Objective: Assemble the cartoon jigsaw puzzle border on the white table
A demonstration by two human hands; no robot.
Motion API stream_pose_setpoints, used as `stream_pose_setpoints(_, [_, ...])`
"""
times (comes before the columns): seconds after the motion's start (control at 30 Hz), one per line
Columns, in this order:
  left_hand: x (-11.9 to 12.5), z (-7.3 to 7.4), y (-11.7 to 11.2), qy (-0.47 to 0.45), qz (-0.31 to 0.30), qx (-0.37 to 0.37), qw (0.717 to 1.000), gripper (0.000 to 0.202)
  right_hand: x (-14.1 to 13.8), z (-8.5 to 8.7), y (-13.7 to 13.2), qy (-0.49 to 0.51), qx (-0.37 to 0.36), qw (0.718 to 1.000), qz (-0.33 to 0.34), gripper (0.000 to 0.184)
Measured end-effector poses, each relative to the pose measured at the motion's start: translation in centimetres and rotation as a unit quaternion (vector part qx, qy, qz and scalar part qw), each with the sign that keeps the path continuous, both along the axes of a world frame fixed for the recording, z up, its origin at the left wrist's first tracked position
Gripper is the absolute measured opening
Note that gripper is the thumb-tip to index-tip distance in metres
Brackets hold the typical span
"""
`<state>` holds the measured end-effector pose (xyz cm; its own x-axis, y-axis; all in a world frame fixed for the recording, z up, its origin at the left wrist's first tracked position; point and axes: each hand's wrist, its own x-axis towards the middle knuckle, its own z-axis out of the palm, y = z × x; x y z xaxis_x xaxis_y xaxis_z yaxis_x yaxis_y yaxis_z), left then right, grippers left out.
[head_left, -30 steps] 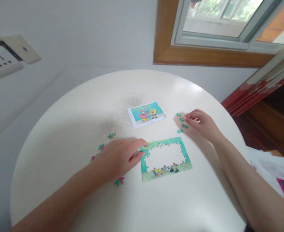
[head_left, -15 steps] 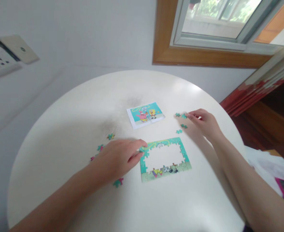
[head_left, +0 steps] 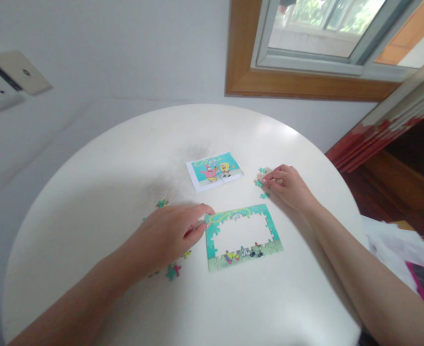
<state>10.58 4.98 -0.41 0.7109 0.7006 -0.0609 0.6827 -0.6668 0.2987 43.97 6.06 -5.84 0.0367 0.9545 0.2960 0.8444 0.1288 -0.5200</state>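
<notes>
A jigsaw border (head_left: 245, 258) lies flat on the white table, its middle unfilled. My left hand (head_left: 172, 230) rests at its upper left corner, index finger and thumb touching the edge with a gap between them. Right of the picture card, my right hand (head_left: 287, 185) has thumb and fingers pinched on a teal puzzle piece (head_left: 258, 183). Two other loose teal pieces, one farther away (head_left: 262, 170) and one nearer (head_left: 264, 196), lie beside those fingertips. A reference picture (head_left: 215, 172) with cartoon figures sits beyond the border.
Loose pieces lie around my left hand, among them a teal and yellow piece (head_left: 162, 203) and a teal and pink piece (head_left: 173, 271); my hand partly hides several. The round table (head_left: 89, 158) meets the wall under a window (head_left: 313, 81). White plastic (head_left: 392, 245) is at the right.
My right hand has moved left and slightly toward me with a teal piece at its fingertips. My left hand stays at the border's corner. The view has shifted a little.
</notes>
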Motion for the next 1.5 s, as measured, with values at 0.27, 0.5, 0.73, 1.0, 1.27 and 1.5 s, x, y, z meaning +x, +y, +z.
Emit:
stream_pose_setpoints(0.27, [0.1, -0.1, -0.1, -0.005, -0.002, -0.005, 1.0, 0.031, 0.7, 2.5, -1.2, -0.023, 0.005, 0.999, 0.03, 0.02])
stream_pose_setpoints(0.5, [-0.1, 0.3, 0.3, 0.011, 0.02, -0.005, 1.0, 0.032, 0.6, 3.9, -2.8, -0.037, -0.082, 0.987, 0.13, 0.016])
stream_pose_setpoints(0.73, [-0.2, 0.0, 0.4, 0.012, 0.012, -0.009, 1.0, 0.031, 0.1, 3.6, -2.5, -0.058, -0.071, 0.986, 0.138, 0.03])
stream_pose_setpoints(1.0, [-0.1, 0.0, 0.3, 0.013, 0.019, -0.01, 1.0, 0.031, 0.2, 3.7, -3.1, -0.107, -0.076, 0.988, 0.087, 0.014])
stream_pose_setpoints(1.27, [0.1, 0.1, 0.3, 0.006, 0.017, -0.01, 1.0, 0.03, 0.2, 3.5, -2.9, -0.09, -0.123, 0.986, 0.067, 0.019])
stream_pose_setpoints(1.5, [-0.2, 0.1, 0.2, 0.002, 0.014, -0.009, 1.0, 0.03, 0.9, 2.7, -2.6, -0.066, -0.12, 0.989, 0.06, 0.015])
